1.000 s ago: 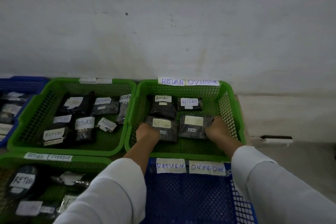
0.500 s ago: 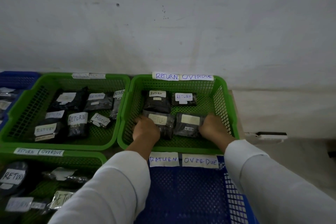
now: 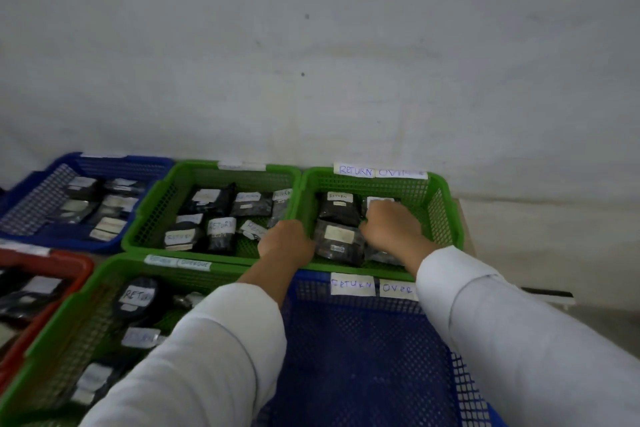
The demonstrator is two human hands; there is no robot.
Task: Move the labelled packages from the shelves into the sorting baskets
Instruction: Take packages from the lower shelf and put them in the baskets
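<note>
The far right green basket [image 3: 446, 204] carries RETURN and OVERDUE tags and holds several black labelled packages. One package [image 3: 339, 209] lies at its back left and another [image 3: 337, 241] at its front left. My right hand [image 3: 391, 227] lies inside the basket on the two right-hand packages, fingers bent down, and covers most of the back right package [image 3: 379, 200]. My left hand [image 3: 285, 243] sits curled at the basket's left rim, beside the front left package. The fingertips of both hands are hidden.
A second green basket [image 3: 149, 218] of labelled packages stands to the left, with a blue basket [image 3: 31, 208] beyond it. Nearer me are a blue basket [image 3: 363, 357], a green basket [image 3: 86, 288] and a red basket [image 3: 69, 263]. A grey wall rises directly behind.
My right hand has moved left and back, from the basket's right side onto the right-hand packages. My left hand has slid off the front left package to the rim. The view shifted.
</note>
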